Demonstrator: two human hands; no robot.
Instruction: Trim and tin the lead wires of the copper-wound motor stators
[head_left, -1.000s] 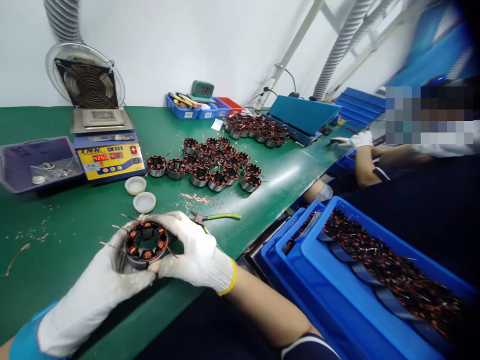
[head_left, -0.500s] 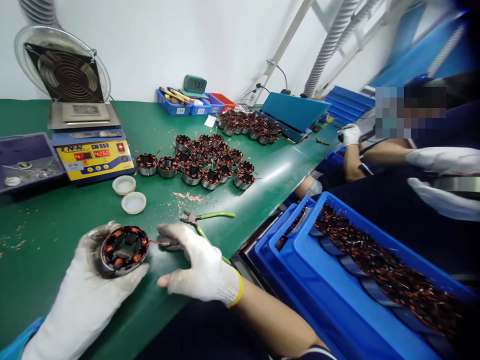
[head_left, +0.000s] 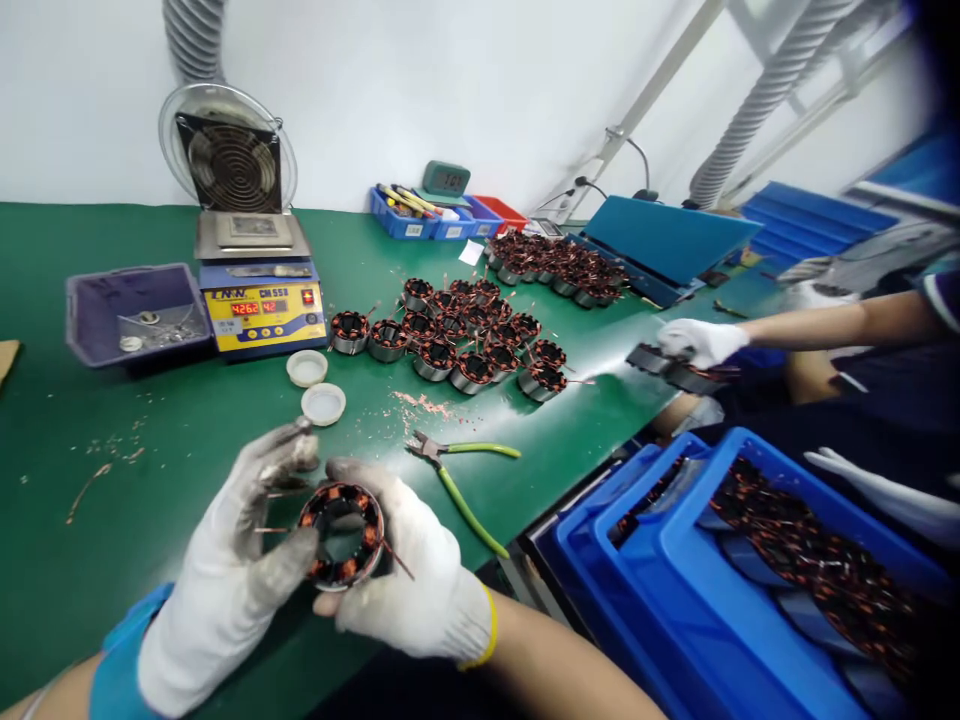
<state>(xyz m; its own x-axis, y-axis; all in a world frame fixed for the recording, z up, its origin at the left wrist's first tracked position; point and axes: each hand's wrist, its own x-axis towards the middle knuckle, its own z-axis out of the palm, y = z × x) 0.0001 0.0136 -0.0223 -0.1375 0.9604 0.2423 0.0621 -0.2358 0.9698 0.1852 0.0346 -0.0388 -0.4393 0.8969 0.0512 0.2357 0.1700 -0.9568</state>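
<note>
A wound motor stator [head_left: 345, 580], a steel ring with copper coils, is held up over the green bench. My right hand [head_left: 412, 560], in a white glove with a yellow cuff, grips it from the right side. Beside it is my left hand [head_left: 247, 550], gloved too, its thumb at the ring's left edge and its fingers apart. Copper wire ends stick out from the stator toward the left fingers. Green-handled cutters [head_left: 457, 470] lie with jaws parted beyond my right hand. Two small white caps [head_left: 323, 404] lie past my left fingertips.
A group of stators [head_left: 457, 330] stands mid-bench. At the left are a yellow counter box [head_left: 262, 310] with a fan [head_left: 232, 165] above it and a grey bin [head_left: 139, 310]. Blue crates [head_left: 675, 570] of stators fill the right. A co-worker's gloved hand [head_left: 701, 342] holds stators nearby.
The stator has passed from my left hand into my right hand's grip and moved right in view. My left fingers have come off it. The co-worker's hand has reached over the bench with stators.
</note>
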